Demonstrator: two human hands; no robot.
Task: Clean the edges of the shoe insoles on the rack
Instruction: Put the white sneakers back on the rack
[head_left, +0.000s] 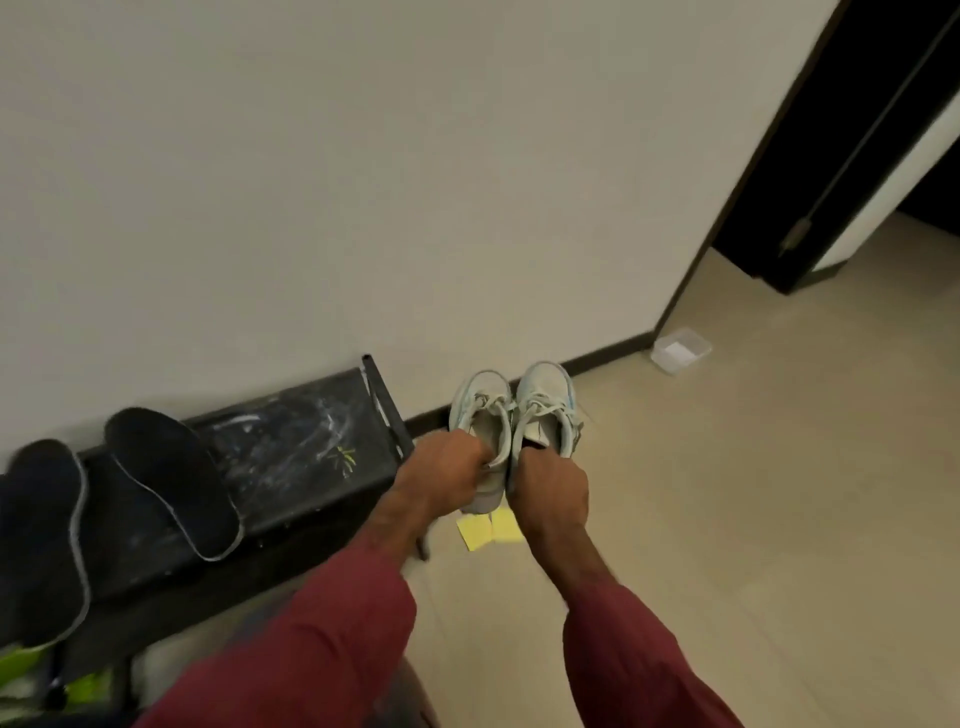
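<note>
Insoles (171, 483) lie on rack (301, 447); L hand (441, 467), R hand (550, 483) grip sneakers (540, 395) beside it.

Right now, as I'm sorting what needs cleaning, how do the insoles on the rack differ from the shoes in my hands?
The insoles are dark with pale grey edges; the shoes are pale and laced. The insoles lie on the black rack, untouched; the shoes are held beside it, one gripped by the left hand, one by the right hand. Both are side-by-side pairs.
</note>
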